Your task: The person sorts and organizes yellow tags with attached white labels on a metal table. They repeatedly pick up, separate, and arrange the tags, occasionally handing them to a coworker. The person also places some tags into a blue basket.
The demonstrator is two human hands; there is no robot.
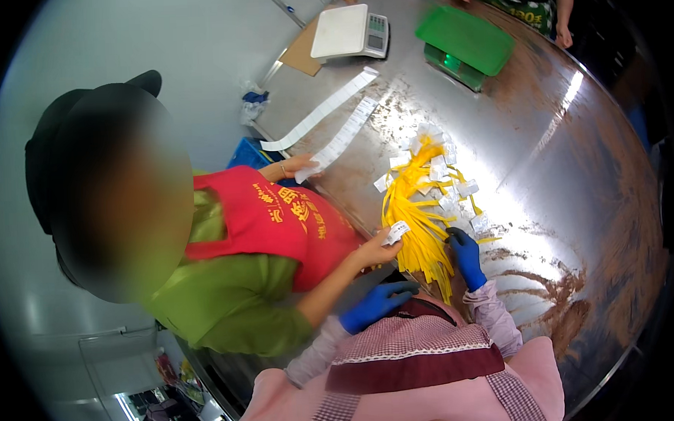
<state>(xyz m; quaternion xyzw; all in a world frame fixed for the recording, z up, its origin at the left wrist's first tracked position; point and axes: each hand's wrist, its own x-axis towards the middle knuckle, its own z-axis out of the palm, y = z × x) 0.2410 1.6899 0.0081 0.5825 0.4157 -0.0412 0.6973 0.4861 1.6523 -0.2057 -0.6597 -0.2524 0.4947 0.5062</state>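
A bundle of yellow strips (416,234) lies on the metal table, with several white labels (446,201) attached or lying among them. My right hand (468,258), in a blue glove, rests beside the strips on their right, its fingers a little apart and seemingly around nothing. In a matching glove, my left hand (379,305) is near the table's edge in front of my apron, fingers stretched out to the right. Nothing shows in it. A co-worker's hand (375,250) holds a small white label (396,232) over the strips' left side.
The co-worker in a red apron (278,212) stands close on my left, the other hand on a label strip (342,140). A white scale (342,32) and a scale with a green tray (466,39) stand farther back. Brown smears mark the metal table (573,180). Another person stands opposite.
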